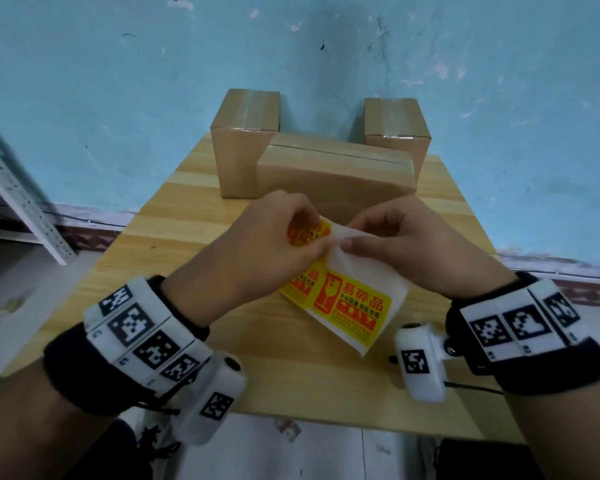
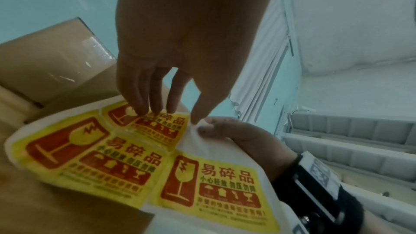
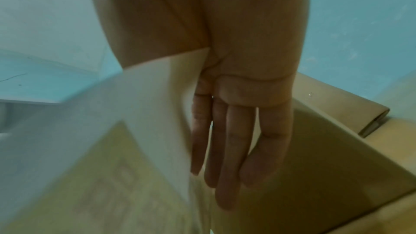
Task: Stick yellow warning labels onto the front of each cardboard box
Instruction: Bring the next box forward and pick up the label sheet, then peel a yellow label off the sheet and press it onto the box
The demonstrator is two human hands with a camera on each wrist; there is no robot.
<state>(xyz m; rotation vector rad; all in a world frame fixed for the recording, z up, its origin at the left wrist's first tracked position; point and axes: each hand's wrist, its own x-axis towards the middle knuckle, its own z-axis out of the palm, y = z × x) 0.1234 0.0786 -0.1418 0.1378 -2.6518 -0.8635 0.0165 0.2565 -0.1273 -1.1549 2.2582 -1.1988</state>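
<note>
Three plain cardboard boxes stand at the back of the wooden table (image 1: 174,216): a tall left box (image 1: 239,157), a right box (image 1: 397,133) and a low wide front box (image 1: 329,174). In front of them I hold a white backing sheet (image 1: 368,271) with yellow-and-red fragile labels (image 1: 352,306). My left hand (image 1: 317,235) pinches the top yellow label (image 2: 157,124) at its corner. My right hand (image 1: 349,236) pinches the bare backing sheet beside it. In the right wrist view my fingers (image 3: 225,149) lie behind the white sheet (image 3: 157,113), which is blurred.
White perforated metal shelving (image 1: 21,202) stands on the left by the blue wall (image 1: 118,81). A black cable (image 1: 471,386) runs along the table's near right edge. Bare tabletop lies on both sides of the hands and in front of the sheet.
</note>
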